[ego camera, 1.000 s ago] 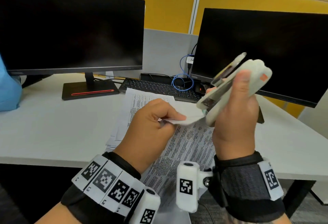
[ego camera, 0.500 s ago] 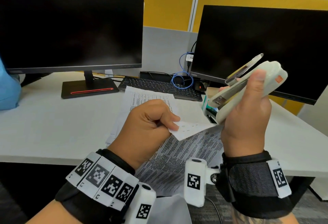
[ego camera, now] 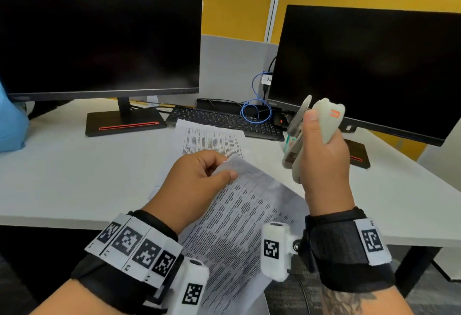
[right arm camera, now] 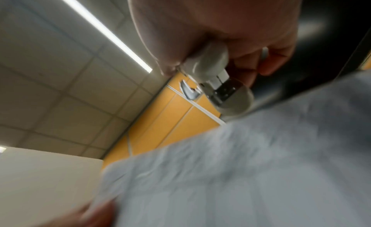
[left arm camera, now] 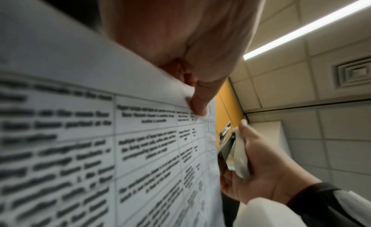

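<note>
My left hand pinches the top corner of a printed sheet of paper between thumb and fingers and holds it above the desk edge. The left wrist view shows that thumb on the paper, whose table text is blurred. My right hand grips a pale grey stapler with an orange mark, held upright to the right of the sheet, its jaws apart. The stapler shows its metal mouth in the right wrist view, just above the blurred paper.
More printed sheets lie on the white desk. Behind them are a black keyboard, a blue cable, two dark monitors and a blue object at the left edge.
The sheet's corner has come out of the stapler. My left hand has pulled the paper back and tilted it up, and my right hand has swung the stapler upright and away to the right.
</note>
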`<state>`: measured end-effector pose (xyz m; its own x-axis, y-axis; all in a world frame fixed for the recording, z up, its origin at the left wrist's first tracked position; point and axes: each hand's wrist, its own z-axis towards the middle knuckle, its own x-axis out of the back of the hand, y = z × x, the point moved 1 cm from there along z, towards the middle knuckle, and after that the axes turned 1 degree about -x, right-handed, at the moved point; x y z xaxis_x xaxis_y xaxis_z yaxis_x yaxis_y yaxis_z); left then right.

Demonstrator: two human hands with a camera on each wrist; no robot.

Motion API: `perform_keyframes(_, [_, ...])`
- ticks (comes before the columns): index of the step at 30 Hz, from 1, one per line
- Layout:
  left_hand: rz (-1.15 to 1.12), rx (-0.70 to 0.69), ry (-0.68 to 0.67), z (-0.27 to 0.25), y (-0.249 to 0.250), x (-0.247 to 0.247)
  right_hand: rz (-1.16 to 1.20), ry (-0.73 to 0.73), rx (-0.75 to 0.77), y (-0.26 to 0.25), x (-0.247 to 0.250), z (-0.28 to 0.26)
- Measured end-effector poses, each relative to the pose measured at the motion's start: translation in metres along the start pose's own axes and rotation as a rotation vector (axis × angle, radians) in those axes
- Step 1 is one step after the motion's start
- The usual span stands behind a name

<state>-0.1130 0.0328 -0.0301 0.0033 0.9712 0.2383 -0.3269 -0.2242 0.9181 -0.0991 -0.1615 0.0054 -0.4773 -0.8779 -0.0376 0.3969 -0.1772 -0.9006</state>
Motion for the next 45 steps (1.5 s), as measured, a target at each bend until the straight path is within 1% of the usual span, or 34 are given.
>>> perform_keyframes(3, [0.033, 0.055, -0.059, -0.002, -0.01, 0.004, -0.174, -0.069, -0.19, 0.018, 0.004, 0.016])
perform_keyframes(5, [0.029, 0.062, -0.085, -0.003, -0.015, 0.006, -0.321, -0.146, -0.36, 0.033, 0.007, 0.027])
perform_keyframes(7, [0.032, 0.055, -0.098, -0.002, -0.018, 0.008, -0.406, -0.213, -0.528, 0.049, 0.009, 0.035])
perform_keyframes(9, [0.033, 0.053, -0.098, -0.001, -0.02, 0.01, -0.497, -0.281, -0.623, 0.063, 0.009, 0.041])
perform_keyframes(10, [0.032, 0.054, -0.093, 0.0, -0.022, 0.011, -0.575, -0.321, -0.637, 0.068, 0.009, 0.044])
perform_keyframes(13, [0.02, 0.066, -0.072, 0.0, -0.027, 0.013, -0.872, -0.42, -0.582, 0.068, 0.006, 0.048])
perform_keyframes(15, [0.002, 0.077, -0.055, 0.0, -0.03, 0.012, -1.016, -0.475, -0.535, 0.072, 0.006, 0.051])
perform_keyframes(18, [-0.014, 0.096, -0.029, -0.001, -0.034, 0.011, -1.126, -0.528, -0.489, 0.075, 0.004, 0.055])
perform_keyframes(19, [-0.013, 0.1, -0.021, -0.001, -0.035, 0.011, -1.174, -0.568, -0.464, 0.074, 0.005, 0.054])
perform_keyframes(21, [-0.004, 0.105, -0.003, 0.0, -0.036, 0.012, -1.248, -0.645, -0.361, 0.069, 0.006, 0.054])
perform_keyframes(22, [-0.003, 0.105, 0.009, 0.0, -0.037, 0.013, -1.203, -0.64, -0.304, 0.064, 0.008, 0.053])
perform_keyframes(24, [-0.022, 0.099, 0.041, -0.001, -0.039, 0.014, -0.951, -0.593, -0.251, 0.048, 0.012, 0.044])
perform_keyframes(25, [-0.039, 0.091, 0.057, -0.004, -0.04, 0.013, -0.823, -0.602, -0.226, 0.038, 0.013, 0.037])
perform_keyframes(26, [-0.056, 0.078, 0.072, -0.006, -0.041, 0.013, -0.756, -0.662, -0.195, 0.03, 0.015, 0.03])
perform_keyframes(28, [-0.098, 0.055, 0.097, -0.015, -0.046, 0.011, -0.769, -0.874, -0.151, 0.017, 0.017, 0.013])
perform_keyframes(29, [-0.118, 0.044, 0.102, -0.02, -0.05, 0.01, -0.832, -0.954, -0.135, 0.017, 0.016, 0.006])
perform_keyframes(30, [-0.138, 0.034, 0.098, -0.026, -0.053, 0.008, -0.9, -1.003, -0.101, 0.017, 0.015, -0.002])
perform_keyframes(31, [-0.153, 0.026, 0.082, -0.031, -0.056, 0.007, -0.984, -1.019, -0.064, 0.019, 0.014, -0.01])
perform_keyframes(33, [-0.148, 0.024, 0.036, -0.041, -0.066, 0.004, -1.114, -0.981, 0.039, 0.027, 0.012, -0.025])
perform_keyframes(35, [-0.062, 0.028, -0.013, -0.048, -0.076, 0.004, -1.165, -0.972, 0.105, 0.035, 0.011, -0.04])
perform_keyframes(37, [0.16, 0.028, -0.088, -0.055, -0.086, 0.008, -1.212, -1.007, 0.136, 0.044, 0.01, -0.053])
perform_keyframes(39, [0.392, 0.026, -0.206, -0.06, -0.094, 0.011, -1.26, -1.061, 0.171, 0.052, 0.009, -0.064])
perform_keyframes(41, [0.557, 0.019, -0.31, -0.064, -0.1, 0.013, -1.295, -1.103, 0.197, 0.062, 0.006, -0.071])
perform_keyframes(42, [0.61, 0.015, -0.346, -0.065, -0.103, 0.012, -1.294, -1.116, 0.193, 0.067, 0.004, -0.074])
perform_keyframes(45, [0.732, 0.013, -0.411, -0.066, -0.119, 0.01, -1.306, -1.166, 0.119, 0.086, -0.001, -0.083])
